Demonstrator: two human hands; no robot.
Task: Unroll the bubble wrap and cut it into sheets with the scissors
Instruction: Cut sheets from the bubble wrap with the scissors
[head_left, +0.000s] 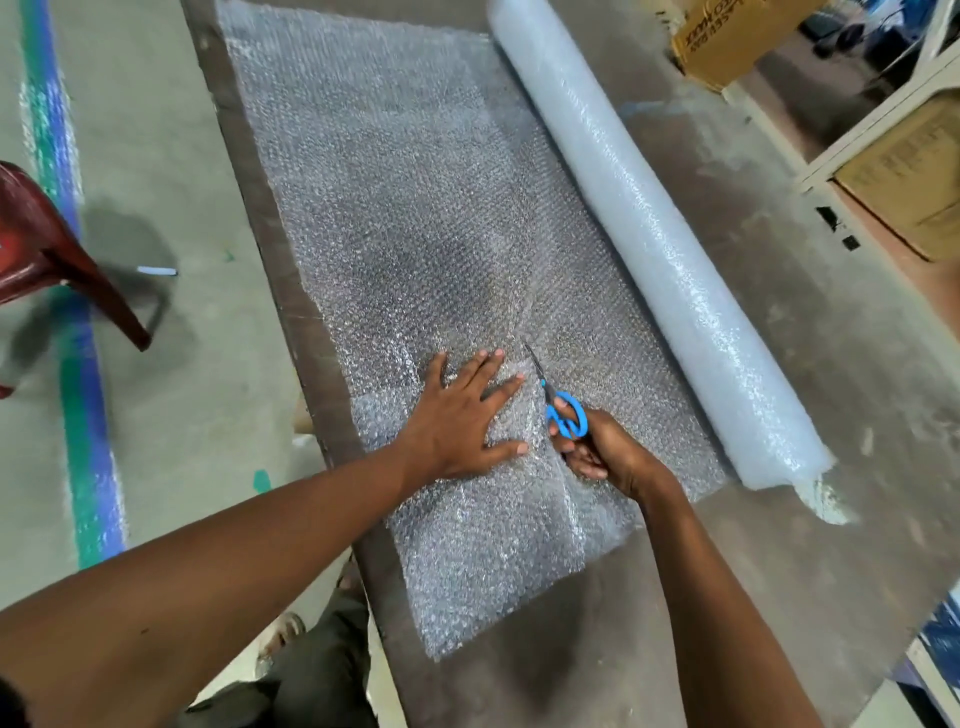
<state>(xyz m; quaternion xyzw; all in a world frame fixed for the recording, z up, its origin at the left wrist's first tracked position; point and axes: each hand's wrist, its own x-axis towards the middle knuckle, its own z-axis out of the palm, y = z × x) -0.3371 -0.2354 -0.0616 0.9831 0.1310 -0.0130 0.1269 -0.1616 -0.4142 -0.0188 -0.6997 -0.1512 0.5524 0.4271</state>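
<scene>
- The step in hand looks like the cut itself: a length of bubble wrap (415, 218) lies unrolled flat on the table (779, 545), and the cut line has started from the near edge.
- The left hand (462, 415) lies flat with fingers spread, pressing the sheet down just left of the cut line.
- The right hand (597, 449) grips the blue-handled scissors (563, 410), fingers curled through the loops; the blades point away from the person, tips just beyond the left fingertips.
- The two hands sit close together, either side of the cut.
- The roll (654, 228) lies to the right of the right hand, well apart from it, running roughly parallel to the cut.
- Next, I judge, the scissors must travel forward along a straight line, so the left hand needs to shift ahead to keep the wrap taut.
</scene>
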